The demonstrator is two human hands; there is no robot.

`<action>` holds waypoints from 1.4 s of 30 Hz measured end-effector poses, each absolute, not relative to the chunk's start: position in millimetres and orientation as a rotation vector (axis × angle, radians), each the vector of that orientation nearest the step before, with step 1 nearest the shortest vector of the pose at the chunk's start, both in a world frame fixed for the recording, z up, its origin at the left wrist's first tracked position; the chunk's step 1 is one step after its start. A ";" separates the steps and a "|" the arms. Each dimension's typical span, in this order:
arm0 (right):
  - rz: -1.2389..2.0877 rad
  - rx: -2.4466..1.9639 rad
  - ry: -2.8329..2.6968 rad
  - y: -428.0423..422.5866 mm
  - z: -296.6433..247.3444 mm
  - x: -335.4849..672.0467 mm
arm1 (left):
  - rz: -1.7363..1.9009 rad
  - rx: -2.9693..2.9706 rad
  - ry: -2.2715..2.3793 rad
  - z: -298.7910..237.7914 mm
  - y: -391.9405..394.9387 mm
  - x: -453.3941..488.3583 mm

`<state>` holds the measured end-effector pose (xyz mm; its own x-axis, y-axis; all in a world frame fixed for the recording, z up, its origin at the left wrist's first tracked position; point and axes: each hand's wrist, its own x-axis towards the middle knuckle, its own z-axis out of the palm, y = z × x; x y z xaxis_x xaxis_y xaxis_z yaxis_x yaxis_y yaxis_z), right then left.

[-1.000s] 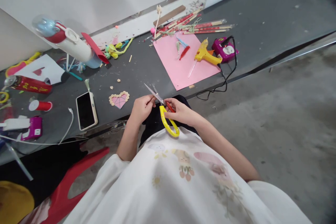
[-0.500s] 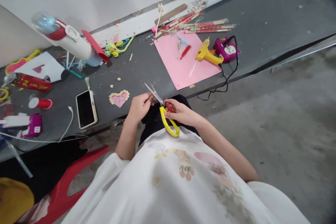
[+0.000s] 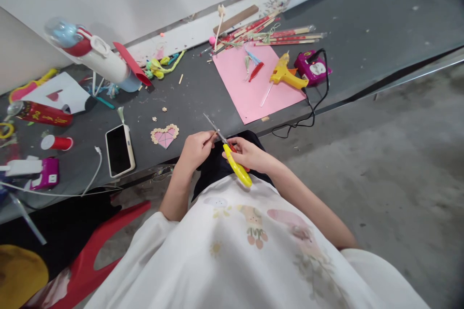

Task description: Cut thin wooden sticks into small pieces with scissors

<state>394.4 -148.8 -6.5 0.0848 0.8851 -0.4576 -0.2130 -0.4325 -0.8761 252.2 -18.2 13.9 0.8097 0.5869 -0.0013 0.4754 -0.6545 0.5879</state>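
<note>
While the right hand point(image 3: 248, 154) has its fingers closed round the yellow handle of the scissors point(image 3: 237, 172), the left hand point(image 3: 195, 148) pinches its fingertips together on a small piece point(image 3: 214, 133) right at the blades. The piece is too small to identify. The scissors are held in the air above the lap, just off the near edge of the bench point(image 3: 203, 91), with the blades drawn nearly together and pointing up toward the bench.

Hazards, as judged from this position:
- The left fingertips lie almost on the cutting line. A slip of the piece, or a closing stroke made too far forward, could nick them.
- The piece is held over the gap between body and bench. If the pinch loosens, it is likely to drop into the lap or onto the floor.
- A black cord point(image 3: 308, 116) hangs in a loop off the bench edge, to the right of the hands. A wide sweep of the right elbow could snag it and drag the glue gun point(image 3: 284, 73) off the pink sheet point(image 3: 253, 91).

Clearances:
- Ahead, a bare strip of bench lies between the paper heart point(image 3: 165, 136) and the pink sheet.
- To the left, a phone point(image 3: 119, 149) rests near the edge.
- To the right, open floor leaves the arm free room.
</note>
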 end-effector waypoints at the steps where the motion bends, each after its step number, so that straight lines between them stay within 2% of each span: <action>1: 1.524 -1.425 -0.685 -148.2 -4.9 394.3 | 0.250 2.410 0.774 13.1 -18.8 252.9; 12: 1.635 -1.217 -0.470 -141.9 4.0 399.5 | 0.261 2.385 0.819 17.6 -17.3 256.3; 42: 1.665 -1.267 -0.386 -144.9 2.2 390.7 | 0.148 2.451 0.853 19.8 -16.8 258.3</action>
